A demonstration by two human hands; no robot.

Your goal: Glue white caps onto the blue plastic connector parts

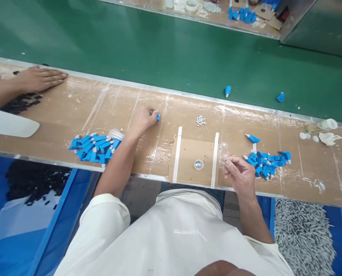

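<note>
My left hand (144,119) is over the cardboard-covered bench with its thumb and fingertips pinched on a small blue plastic part (158,117). Most of that part is hidden by the fingers. Lower down, my right hand (239,174) is closed around a thin wooden stick (226,149), which pokes up past the fingertips. Between the hands, a small round clear dish (198,165) rests on a taped cardboard piece (185,153). Tiny pale pieces (200,121) lie scattered behind it. A heap of blue parts with white tips (270,164) is right of my right hand.
Another blue heap (93,147) lies beside my left forearm. Another person's hand (43,78) rests at far left near black pieces (21,102). A green belt (165,50) with loose blue parts (227,91) runs behind the bench. A bottle (323,125) lies at right.
</note>
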